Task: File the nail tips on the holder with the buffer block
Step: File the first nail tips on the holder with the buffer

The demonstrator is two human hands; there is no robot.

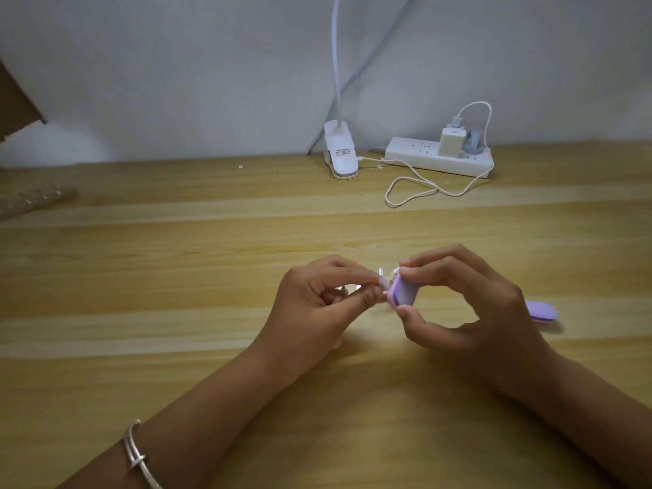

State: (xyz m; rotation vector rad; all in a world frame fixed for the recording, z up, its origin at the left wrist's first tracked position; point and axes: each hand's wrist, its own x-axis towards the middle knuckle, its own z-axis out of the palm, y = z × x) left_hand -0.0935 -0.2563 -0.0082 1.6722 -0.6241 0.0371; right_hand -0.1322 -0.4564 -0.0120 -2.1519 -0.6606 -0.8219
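Purple and small, one buffer block [402, 292] is pinched between the curled fingers [434, 266] and thumb of the right hand [469, 305], just above the wooden bench [176, 277]. The left hand [317, 305] curls tight and pinches one clear, blurry nail tip holder [382, 281] right against the block. One more purple thing [541, 310] lies behind the right hand, with one clip lamp [340, 153] and one power strip [423, 158] far back.

Open tabletop [158, 284] spans the left and lower frame, while the clip lamp [340, 153], power strip [416, 156] and looped cable [405, 185] obstruct the upper centre-right, and a purple object [541, 310] lies just beside the right hand [469, 305].
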